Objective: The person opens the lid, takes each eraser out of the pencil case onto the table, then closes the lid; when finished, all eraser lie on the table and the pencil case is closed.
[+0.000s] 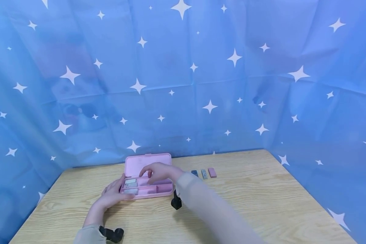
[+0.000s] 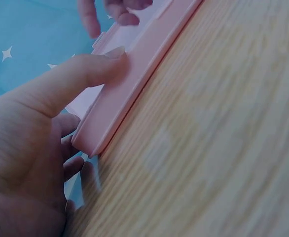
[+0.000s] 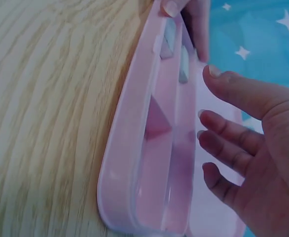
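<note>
A pink pencil case lies on the table with its lid folded back. My left hand holds its left end; in the left wrist view the thumb presses the front wall while the other fingers curl about the end. Small pale eraser-like blocks lie in the left part of both compartments. Over the middle of the case hovers my right hand, fingers loosely bent. In the right wrist view nothing sits between its fingers, which are apart from the pale blocks.
Right of the case lie a dark blue block, a light blue patterned block and a pink block. The wooden table ends at a blue starry curtain behind and at both sides.
</note>
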Demonstrator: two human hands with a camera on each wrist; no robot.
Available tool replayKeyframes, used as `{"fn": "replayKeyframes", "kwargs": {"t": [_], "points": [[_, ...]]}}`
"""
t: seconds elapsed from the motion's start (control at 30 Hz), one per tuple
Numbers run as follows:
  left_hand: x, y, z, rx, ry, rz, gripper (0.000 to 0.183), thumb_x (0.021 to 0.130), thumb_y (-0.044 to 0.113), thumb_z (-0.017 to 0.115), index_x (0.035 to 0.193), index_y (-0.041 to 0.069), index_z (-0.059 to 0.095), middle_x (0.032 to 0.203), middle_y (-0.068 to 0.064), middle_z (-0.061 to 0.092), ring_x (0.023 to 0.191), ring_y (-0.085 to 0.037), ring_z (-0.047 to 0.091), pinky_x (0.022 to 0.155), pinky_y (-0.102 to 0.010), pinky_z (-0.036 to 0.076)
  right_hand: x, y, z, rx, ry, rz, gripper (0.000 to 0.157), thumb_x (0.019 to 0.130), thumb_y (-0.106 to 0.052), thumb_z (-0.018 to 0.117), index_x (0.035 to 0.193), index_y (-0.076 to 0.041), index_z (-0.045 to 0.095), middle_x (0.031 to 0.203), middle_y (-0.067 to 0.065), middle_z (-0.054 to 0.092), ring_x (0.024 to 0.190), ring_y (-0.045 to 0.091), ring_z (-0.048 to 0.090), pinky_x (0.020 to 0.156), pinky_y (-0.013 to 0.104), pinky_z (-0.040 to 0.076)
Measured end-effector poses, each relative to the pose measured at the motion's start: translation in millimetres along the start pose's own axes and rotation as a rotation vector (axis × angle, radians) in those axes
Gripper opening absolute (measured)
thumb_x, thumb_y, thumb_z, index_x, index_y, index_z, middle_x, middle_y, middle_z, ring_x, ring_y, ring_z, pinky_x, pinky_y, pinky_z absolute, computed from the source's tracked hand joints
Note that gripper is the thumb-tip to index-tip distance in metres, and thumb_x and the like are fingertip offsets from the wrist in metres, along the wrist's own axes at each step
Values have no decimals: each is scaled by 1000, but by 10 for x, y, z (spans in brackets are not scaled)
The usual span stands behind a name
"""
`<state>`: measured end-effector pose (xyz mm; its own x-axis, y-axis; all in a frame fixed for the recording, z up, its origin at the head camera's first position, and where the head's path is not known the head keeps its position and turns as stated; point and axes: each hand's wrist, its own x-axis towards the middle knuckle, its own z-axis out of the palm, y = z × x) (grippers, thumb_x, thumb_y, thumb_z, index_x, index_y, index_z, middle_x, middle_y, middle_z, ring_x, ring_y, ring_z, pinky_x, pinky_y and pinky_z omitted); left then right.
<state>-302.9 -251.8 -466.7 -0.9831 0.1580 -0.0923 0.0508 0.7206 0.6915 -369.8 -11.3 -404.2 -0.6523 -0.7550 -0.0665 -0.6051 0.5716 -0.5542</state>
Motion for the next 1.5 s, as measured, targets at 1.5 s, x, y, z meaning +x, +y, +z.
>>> {"fn": "replayKeyframes", "kwargs": {"t": [1.5], "points": [[44, -28, -6, 24, 14, 17, 115, 75, 51, 77, 156, 9, 8, 157, -27, 15, 140, -52, 5, 103, -72, -2, 412, -379, 388, -330, -190, 33, 65, 85, -2, 71, 132, -44, 58, 128, -8, 54, 94, 6, 47, 66, 16, 41]]}}
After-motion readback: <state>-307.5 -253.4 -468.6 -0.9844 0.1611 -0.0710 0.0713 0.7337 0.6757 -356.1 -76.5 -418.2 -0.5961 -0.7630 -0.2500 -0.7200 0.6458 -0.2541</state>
